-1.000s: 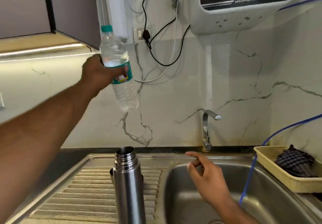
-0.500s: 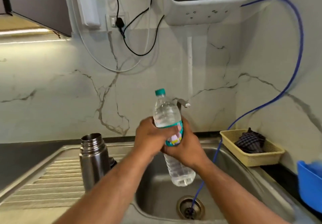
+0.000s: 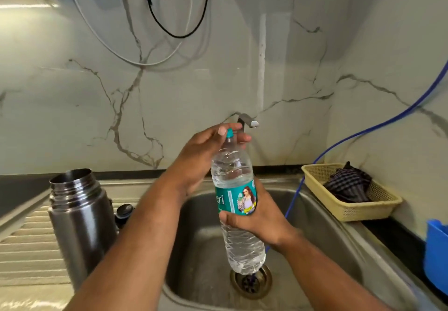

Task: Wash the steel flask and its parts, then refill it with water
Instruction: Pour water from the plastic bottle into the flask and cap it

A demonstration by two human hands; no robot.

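Observation:
A clear plastic water bottle (image 3: 231, 165) with a teal label and teal cap is held upright over the sink basin (image 3: 315, 226). My right hand (image 3: 260, 218) grips it round the label. My left hand (image 3: 208, 150) is at the top, thumb and fingers pinching the cap. The steel flask (image 3: 81, 223) stands upright with its mouth uncovered on the ribbed drainboard (image 3: 26, 259) at the left. A dark flask part (image 3: 123, 212) lies just behind it, partly hidden.
A steel tap (image 3: 247, 119) juts from the marble wall behind the bottle. A blue hose (image 3: 378, 126) runs down into the sink drain (image 3: 251, 283). A yellow basket (image 3: 349, 210) with a checked cloth sits at the right, and a blue container (image 3: 436, 255) at the right edge.
The bottle came down from high on the wall to above the sink. My right hand took it round the label, and my left hand slid from the label up to the cap.

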